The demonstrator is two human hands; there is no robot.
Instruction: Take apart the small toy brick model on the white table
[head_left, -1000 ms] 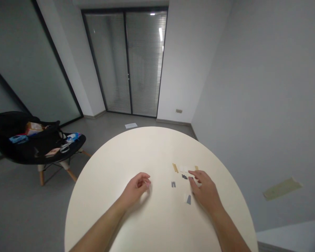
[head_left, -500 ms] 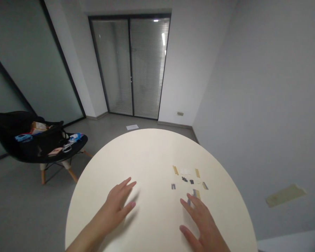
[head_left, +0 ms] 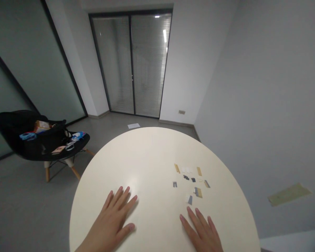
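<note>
My left hand (head_left: 115, 215) lies palm down on the left part of the round cream table (head_left: 147, 157), fingers spread, holding nothing. On the right, my right hand (head_left: 201, 227) rests palm down with its fingers apart and nothing in them. Just beyond its fingertips is a small grey and white flat piece (head_left: 189, 200). Further out are a grey and yellow piece (head_left: 198, 192), a small grey piece (head_left: 175, 184), dark little pieces (head_left: 186, 177), white pieces (head_left: 187, 170) and yellow strips (head_left: 177, 168). They are too small to name exactly.
A black chair (head_left: 18, 147) with wooden legs stands at the left, bearing a dark bag and several small items. White paper (head_left: 133, 126) lies on the floor behind the table. A glass door (head_left: 131, 66) is at the back, a wall (head_left: 265, 105) at the right.
Both hands have turned flatter, palms down, with fingers spread. My right hand has drawn back toward me, uncovering the grey and white piece. The view has shifted slightly.
</note>
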